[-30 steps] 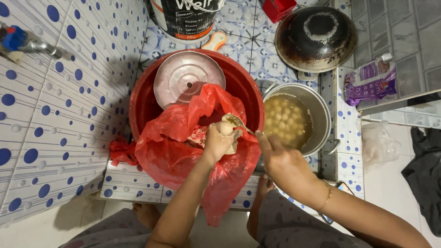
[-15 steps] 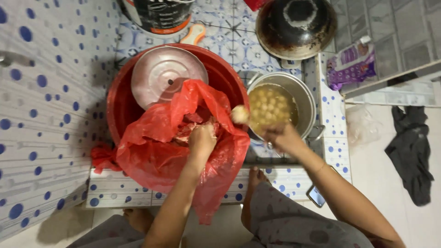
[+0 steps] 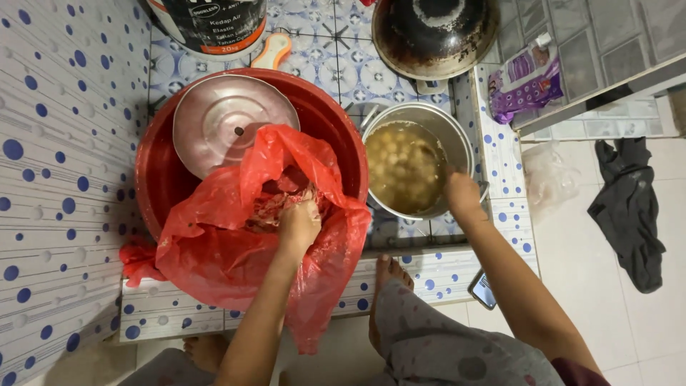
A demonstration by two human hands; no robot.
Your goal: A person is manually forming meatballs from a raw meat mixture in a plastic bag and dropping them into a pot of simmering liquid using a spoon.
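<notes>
the left hand (image 3: 299, 223) is pressing down into the open mouth of the red plastic bag (image 3: 236, 243), its grip curling closed on the pinkish stuff inside. the right hand (image 3: 461, 196) is resting at the near rim of the steel pot (image 3: 457, 139), just right of the bag; whether its grip is holding anything i cannot tell. the pot is holding pale balls in broth. the bag is lying in the red basin (image 3: 336, 136), beside a steel lid (image 3: 229, 129). a dark wok (image 3: 436, 32) is sitting beyond the pot.
</notes>
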